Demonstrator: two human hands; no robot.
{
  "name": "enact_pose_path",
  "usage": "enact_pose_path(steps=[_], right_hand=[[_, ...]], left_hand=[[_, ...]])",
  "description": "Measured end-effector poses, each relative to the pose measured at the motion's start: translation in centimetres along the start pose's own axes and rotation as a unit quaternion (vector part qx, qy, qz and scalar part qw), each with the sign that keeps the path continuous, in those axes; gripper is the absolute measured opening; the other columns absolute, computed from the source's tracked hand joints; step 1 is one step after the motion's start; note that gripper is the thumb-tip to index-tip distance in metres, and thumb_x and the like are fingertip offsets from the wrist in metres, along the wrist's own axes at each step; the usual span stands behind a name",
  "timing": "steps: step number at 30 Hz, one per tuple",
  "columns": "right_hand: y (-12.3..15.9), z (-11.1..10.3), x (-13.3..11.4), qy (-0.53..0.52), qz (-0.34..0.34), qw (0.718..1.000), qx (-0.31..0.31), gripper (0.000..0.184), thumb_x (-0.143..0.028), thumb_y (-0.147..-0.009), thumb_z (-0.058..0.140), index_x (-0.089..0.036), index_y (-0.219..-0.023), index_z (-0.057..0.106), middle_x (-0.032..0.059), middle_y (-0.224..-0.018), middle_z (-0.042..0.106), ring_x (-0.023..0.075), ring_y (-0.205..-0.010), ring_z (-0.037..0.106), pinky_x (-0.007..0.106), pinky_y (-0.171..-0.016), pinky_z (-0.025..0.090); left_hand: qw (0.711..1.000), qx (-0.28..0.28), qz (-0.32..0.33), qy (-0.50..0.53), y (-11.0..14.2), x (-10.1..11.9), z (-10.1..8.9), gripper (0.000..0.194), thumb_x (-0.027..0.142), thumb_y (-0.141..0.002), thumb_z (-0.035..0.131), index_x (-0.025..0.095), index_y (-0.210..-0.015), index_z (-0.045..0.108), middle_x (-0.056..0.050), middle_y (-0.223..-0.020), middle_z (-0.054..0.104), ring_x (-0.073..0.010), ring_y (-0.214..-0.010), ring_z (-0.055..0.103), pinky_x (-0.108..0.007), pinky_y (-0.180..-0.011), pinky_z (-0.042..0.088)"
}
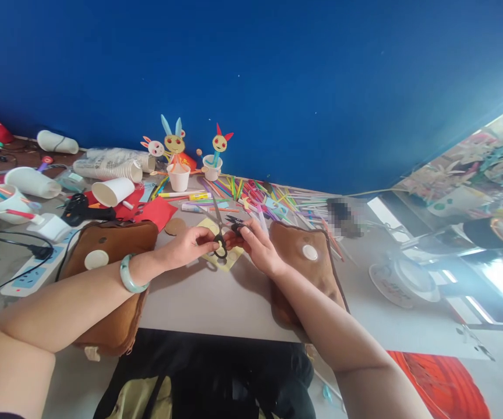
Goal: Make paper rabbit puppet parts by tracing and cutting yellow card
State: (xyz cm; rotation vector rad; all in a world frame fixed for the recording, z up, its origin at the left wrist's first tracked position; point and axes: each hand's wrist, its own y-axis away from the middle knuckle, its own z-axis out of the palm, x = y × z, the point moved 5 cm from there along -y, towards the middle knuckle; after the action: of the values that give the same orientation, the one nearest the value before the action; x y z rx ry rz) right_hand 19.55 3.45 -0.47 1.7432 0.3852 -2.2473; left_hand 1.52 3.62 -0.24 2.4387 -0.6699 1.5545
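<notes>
Rabbit-eared figures [174, 144] stand in white cups [179, 178] near far edge of worktop [216, 305]; look done, we judge. Our left hand [188, 247] pinches scissors [221, 249], right hand [260, 247] grasps small dark tool [236, 227], over yellow sheet [233, 258] inward from near edge; sheet's progress, we cannot tell.

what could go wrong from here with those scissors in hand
The left hand holds the scissors by a handle close to the right hand, which holds a small black object, so a slip might nick a finger. The black plug at the power strip sits near the left forearm and could be tugged loose. Colourful sticks lie loose beyond the scissors, so a careless push might scatter them.
</notes>
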Motion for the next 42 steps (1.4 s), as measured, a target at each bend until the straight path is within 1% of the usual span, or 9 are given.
enact_pose_path(steps=[5, 9, 12, 16, 25, 32, 35, 38, 42], right_hand=[[-0.1, -0.7, 0.2, 0.004, -0.002, 0.998, 0.061, 0.043, -0.066, -0.081, 0.072, -0.027, -0.091, 0.061, 0.0039, -0.082, 0.071, 0.0200, -0.070, 0.067, 0.041, -0.075, 0.059], [-0.4, -0.4, 0.5, -0.031, 0.069, 0.997, 0.004, 0.048, -0.069, -0.080, 0.068, -0.021, -0.075, 0.063, 0.0036, -0.076, 0.070, 0.0188, -0.066, 0.067, 0.037, -0.070, 0.058], [-0.3, 0.0, 0.5, -0.041, 0.099, 0.994, -0.038, 0.038, -0.056, -0.079, 0.077, -0.020, -0.081, 0.065, 0.0019, -0.081, 0.070, 0.0183, -0.070, 0.070, 0.034, -0.070, 0.057], [-0.2, 0.2, 0.7, -0.076, 0.109, 0.988, -0.076, 0.041, -0.057, -0.082, 0.076, -0.018, -0.089, 0.066, 0.0039, -0.084, 0.072, 0.0175, -0.067, 0.070, 0.032, -0.066, 0.055], [0.2, 1.1, 0.8, 0.050, 0.085, 0.990, -0.097, 0.041, -0.044, -0.062, 0.093, -0.017, -0.076, 0.066, -0.0011, -0.074, 0.066, 0.0100, -0.064, 0.056, 0.022, -0.060, 0.046], [1.0, 2.5, 0.0, 0.126, 0.081, 0.969, -0.196, 0.042, -0.052, -0.074, 0.083, -0.013, -0.084, 0.071, -0.0006, -0.076, 0.063, 0.0102, -0.068, 0.054, 0.024, -0.065, 0.045], [0.6, 1.8, -0.1, 0.106, 0.065, 0.982, -0.141, 0.041, -0.052, -0.074, 0.083, -0.015, -0.089, 0.073, 0.0009, -0.076, 0.066, 0.0123, -0.068, 0.056, 0.026, -0.066, 0.047], [0.1, 0.5, -0.8, 0.101, 0.008, 0.994, -0.037, 0.036, -0.051, -0.073, 0.083, -0.020, -0.089, 0.075, 0.0037, -0.087, 0.070, 0.0178, -0.081, 0.062, 0.031, -0.076, 0.051], [-0.2, -0.8, -1.5, 0.093, -0.054, 0.992, 0.073, 0.031, -0.048, -0.068, 0.087, -0.022, -0.076, 0.072, 0.0040, -0.088, 0.071, 0.0213, -0.089, 0.063, 0.038, -0.087, 0.051]], left_hand=[[0.999, 0.030, 0.000, 0.028, -0.1, 0.3, -0.5, 0.031, 0.045, -0.085, 0.065, 0.016, -0.074, 0.067, -0.001, -0.069, 0.064, -0.0137, -0.066, 0.055, -0.024, -0.059, 0.044], [0.998, 0.062, 0.000, 0.028, 0.1, 0.8, -1.0, 0.028, 0.041, -0.085, 0.066, 0.015, -0.078, 0.073, -0.001, -0.071, 0.068, -0.0133, -0.066, 0.056, -0.023, -0.060, 0.045], [0.997, 0.077, 0.003, 0.029, 0.2, 1.0, -1.2, 0.028, 0.041, -0.086, 0.066, 0.015, -0.077, 0.073, 0.000, -0.067, 0.066, -0.0121, -0.063, 0.054, -0.022, -0.058, 0.044], [0.998, 0.053, 0.012, 0.029, 0.2, 1.1, -1.0, 0.032, 0.042, -0.090, 0.063, 0.015, -0.075, 0.072, -0.001, -0.068, 0.067, -0.0132, -0.066, 0.056, -0.023, -0.060, 0.042], [0.998, 0.025, 0.046, 0.027, 0.8, 1.3, -0.2, 0.026, 0.041, -0.087, 0.068, 0.017, -0.079, 0.070, -0.002, -0.075, 0.069, -0.0156, -0.075, 0.061, -0.024, -0.066, 0.048], [0.998, -0.007, 0.052, 0.016, 1.0, 1.5, 0.2, 0.031, 0.046, -0.091, 0.064, 0.017, -0.084, 0.072, -0.003, -0.080, 0.069, -0.0157, -0.076, 0.062, -0.023, -0.063, 0.047], [0.998, 0.022, 0.043, -0.041, 0.8, 0.7, -0.1, 0.031, 0.048, -0.093, 0.061, 0.018, -0.095, 0.071, -0.005, -0.091, 0.071, -0.0183, -0.083, 0.065, -0.026, -0.069, 0.050], [0.978, 0.062, 0.042, -0.196, 0.7, -0.2, -0.5, 0.029, 0.043, -0.087, 0.067, 0.018, -0.102, 0.067, -0.008, -0.099, 0.070, -0.0236, -0.091, 0.065, -0.036, -0.081, 0.050], [0.931, -0.005, 0.032, -0.364, 1.0, -1.0, 0.0, 0.023, 0.034, -0.084, 0.069, 0.018, -0.100, 0.064, -0.011, -0.106, 0.066, -0.0301, -0.098, 0.062, -0.044, -0.087, 0.047]])
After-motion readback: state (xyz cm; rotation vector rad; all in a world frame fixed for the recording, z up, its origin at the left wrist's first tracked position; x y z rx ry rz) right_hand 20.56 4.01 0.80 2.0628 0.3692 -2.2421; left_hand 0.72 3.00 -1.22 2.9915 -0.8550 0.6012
